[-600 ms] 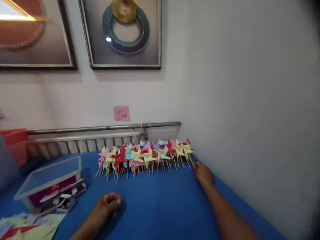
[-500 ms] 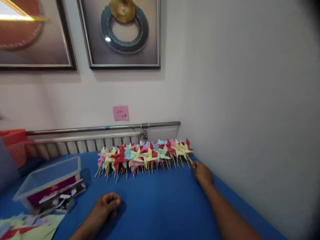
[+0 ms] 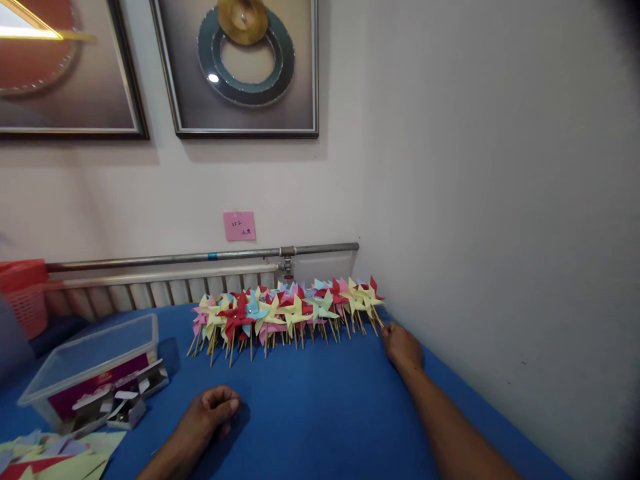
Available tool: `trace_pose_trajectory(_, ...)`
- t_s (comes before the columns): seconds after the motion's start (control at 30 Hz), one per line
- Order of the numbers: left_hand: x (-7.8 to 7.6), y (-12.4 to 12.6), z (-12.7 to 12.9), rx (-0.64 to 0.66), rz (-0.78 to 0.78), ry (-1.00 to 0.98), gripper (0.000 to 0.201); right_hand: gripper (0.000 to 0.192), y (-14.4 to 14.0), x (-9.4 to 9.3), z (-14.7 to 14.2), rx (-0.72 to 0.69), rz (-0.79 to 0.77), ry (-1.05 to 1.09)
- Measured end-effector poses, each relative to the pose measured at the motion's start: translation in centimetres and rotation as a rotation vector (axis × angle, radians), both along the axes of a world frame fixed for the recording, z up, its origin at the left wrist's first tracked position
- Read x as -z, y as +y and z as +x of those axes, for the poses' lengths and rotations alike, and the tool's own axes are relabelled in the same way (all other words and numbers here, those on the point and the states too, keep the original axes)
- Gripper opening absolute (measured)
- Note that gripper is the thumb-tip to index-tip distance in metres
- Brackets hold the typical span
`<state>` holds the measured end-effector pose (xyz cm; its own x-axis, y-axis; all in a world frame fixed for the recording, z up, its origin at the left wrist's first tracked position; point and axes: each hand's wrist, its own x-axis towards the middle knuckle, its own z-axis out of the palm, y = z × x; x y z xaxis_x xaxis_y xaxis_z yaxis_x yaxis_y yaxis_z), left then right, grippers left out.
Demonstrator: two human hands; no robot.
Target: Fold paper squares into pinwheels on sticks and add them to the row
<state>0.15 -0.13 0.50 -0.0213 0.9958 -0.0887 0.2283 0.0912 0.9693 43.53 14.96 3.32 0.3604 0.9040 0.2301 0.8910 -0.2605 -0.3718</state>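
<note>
A long row of paper pinwheels (image 3: pixel 295 312) in yellow, red, pink, blue and pale green lies along the back of the blue table (image 3: pixel 320 407), sticks pointing towards me. At the row's right end, my right hand (image 3: pixel 403 347) is closed with its fingertips at the stick of a yellow pinwheel (image 3: pixel 371 300), near the wall. My left hand (image 3: pixel 217 408) rests over the table in front of the row, fingers curled in; whether anything is inside them is hidden. It is apart from the pinwheels.
To the left are a clear plastic bin (image 3: pixel 100 353), small open boxes (image 3: pixel 127 409) and a stack of coloured paper (image 3: pixel 65 453). A red basket (image 3: pixel 25 293) sits farther back. A radiator (image 3: pixel 165 287) and pipe run behind; the wall (image 3: pixel 490 267) bounds the right.
The view has shifted very slightly. Both hands keep nearly the same places, the right at the pinwheel stick, the left curled over the table.
</note>
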Motion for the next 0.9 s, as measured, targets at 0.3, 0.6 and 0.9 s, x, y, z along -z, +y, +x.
trace_pose_trajectory(0.3, -0.1, -0.1, 0.1, -0.004, 0.005, -0.009, 0.038, 0.027, -0.3, -0.2, -0.1, 0.013, 0.075, 0.035)
trace_pose_trajectory(0.6, -0.3, 0.0, 0.6, -0.004, 0.016, -0.033, 0.038, 0.031, -2.2, -0.8, -3.1, -0.164, 0.385, -0.030)
trace_pose_trajectory(0.9, -0.2, 0.2, 0.8, -0.015, 0.053, -0.151, 0.018, 0.034, -13.1, 1.8, -22.5, -1.105, 0.622, -0.021)
